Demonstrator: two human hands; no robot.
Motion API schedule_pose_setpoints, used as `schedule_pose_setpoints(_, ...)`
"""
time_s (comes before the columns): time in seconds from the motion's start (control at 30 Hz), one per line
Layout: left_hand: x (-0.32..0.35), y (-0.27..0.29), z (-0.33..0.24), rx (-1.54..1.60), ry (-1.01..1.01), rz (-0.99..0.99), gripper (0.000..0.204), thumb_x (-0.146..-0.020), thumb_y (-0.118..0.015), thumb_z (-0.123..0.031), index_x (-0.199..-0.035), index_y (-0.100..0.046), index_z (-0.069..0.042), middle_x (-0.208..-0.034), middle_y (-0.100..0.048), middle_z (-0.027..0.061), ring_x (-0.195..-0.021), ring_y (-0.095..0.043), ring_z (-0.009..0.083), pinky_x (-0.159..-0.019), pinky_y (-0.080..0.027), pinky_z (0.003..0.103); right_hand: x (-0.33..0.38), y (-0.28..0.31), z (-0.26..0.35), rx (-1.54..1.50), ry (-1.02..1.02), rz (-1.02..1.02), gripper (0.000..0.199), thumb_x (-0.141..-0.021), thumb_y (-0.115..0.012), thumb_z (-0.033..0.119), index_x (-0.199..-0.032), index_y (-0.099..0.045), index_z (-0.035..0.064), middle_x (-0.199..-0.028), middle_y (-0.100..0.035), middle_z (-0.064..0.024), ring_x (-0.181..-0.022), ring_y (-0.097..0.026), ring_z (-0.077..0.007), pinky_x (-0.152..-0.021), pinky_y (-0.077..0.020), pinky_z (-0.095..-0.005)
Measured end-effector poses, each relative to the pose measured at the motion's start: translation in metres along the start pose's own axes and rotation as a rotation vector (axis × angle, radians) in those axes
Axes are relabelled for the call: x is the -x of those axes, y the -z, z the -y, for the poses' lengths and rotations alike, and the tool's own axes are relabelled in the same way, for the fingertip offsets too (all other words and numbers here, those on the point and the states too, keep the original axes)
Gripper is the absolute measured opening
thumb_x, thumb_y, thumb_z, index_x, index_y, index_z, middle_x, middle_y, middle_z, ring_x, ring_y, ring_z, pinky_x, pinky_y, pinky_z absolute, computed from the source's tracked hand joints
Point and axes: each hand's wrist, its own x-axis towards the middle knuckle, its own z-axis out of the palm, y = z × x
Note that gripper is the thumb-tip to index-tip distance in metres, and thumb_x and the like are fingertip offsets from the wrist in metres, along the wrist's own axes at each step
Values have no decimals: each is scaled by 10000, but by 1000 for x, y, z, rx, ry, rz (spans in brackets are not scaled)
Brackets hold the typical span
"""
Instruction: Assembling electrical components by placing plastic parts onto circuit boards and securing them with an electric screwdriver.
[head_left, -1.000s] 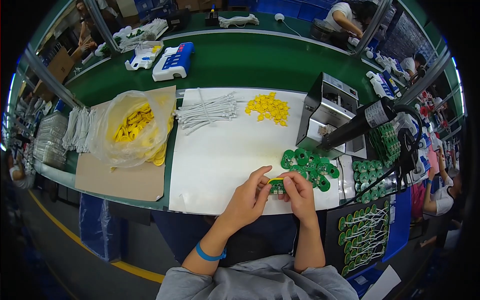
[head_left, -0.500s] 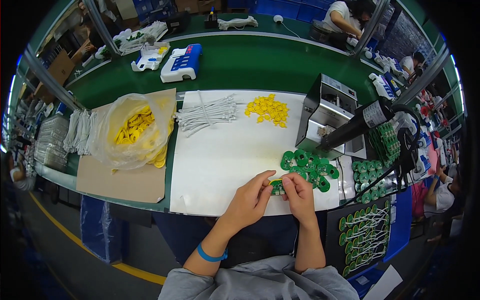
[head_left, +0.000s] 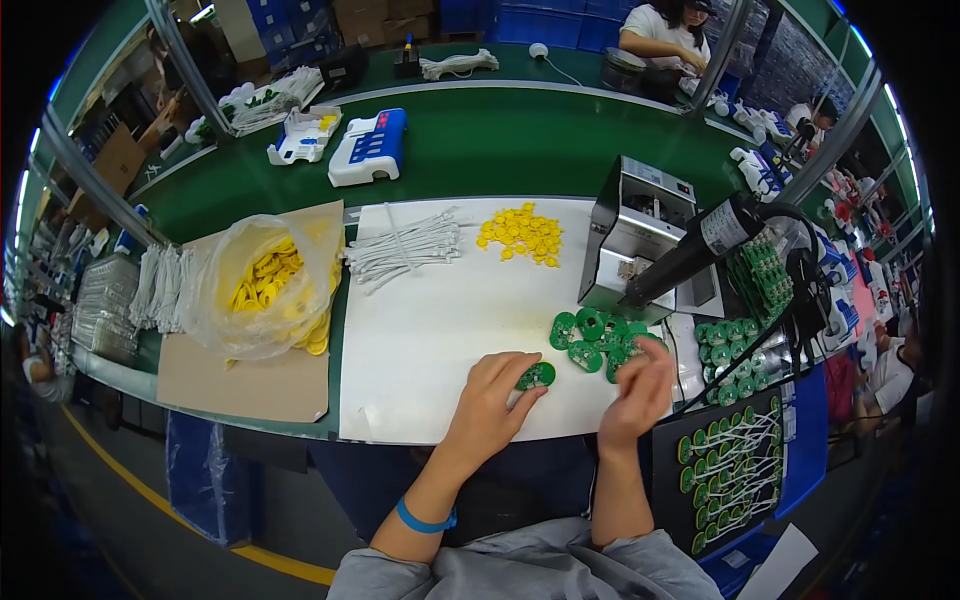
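Note:
My left hand [head_left: 492, 402] pinches a round green circuit board [head_left: 537, 376] between thumb and fingers, over the near part of the white work sheet [head_left: 440, 350]. The board's face with small pale parts is turned up. My right hand [head_left: 638, 393], slightly blurred, is raised to the right of it, at the near edge of a loose pile of round green circuit boards [head_left: 590, 325]. Its fingers are bent but apart, and I see nothing in them; the hand hides part of the pile.
Behind the pile stands a silver-black machine [head_left: 640, 235] beside a slanted black cylinder [head_left: 690, 250] with cables. Farther back lie small yellow discs [head_left: 520, 233] and bundled white wires [head_left: 405, 247]. A bag [head_left: 225, 310] of yellow pieces sits left. Wired boards fill a black panel [head_left: 730, 475] at right.
My right hand has let go of the board and moved right to the pile. The board stays in my left hand, now tilted with its round face showing. The view has shifted slightly.

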Motion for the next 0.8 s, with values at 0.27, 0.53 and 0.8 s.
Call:
schedule_pose_setpoints(0.27, 0, -20, -27, -289, -48, 14, 299, -870, -775, -63, -1164, -727, -34, -1207, -695, 110, -1247, -587, 384, -1054, -451, 450, -118, 10, 22, -170, 161, 131, 691, -1134, -341, 509, -1521, -396, -60, -1464, -547, -215, -1343, -565, -306, -1169, -374, -464)
schedule_pose_setpoints(0.53, -1, -38, -42, -314, -16, 87, 286, -944, -732, -163, -1215, -735, -72, -1376, -691, 94, -1392, -511, 426, -1050, -420, 509, -143, 55, 48, -602, -32, 386, 802, -844, -850, 509, -1350, -528, -24, -890, -576, -60, -738, -636, -182, -651, -519, -301)
schedule_pose_setpoints(0.8, -10, -55, -56, -396, 48, 72, 279, -948, -736, -192, -1209, -751, -95, -1352, -707, 92, -1388, -540, 414, -1028, -405, 482, -145, 59, 56, -579, -71, 389, 435, -924, -787, 241, -1206, -557, 2, -847, -630, -101, -660, -642, -182, -605, -509, -299)
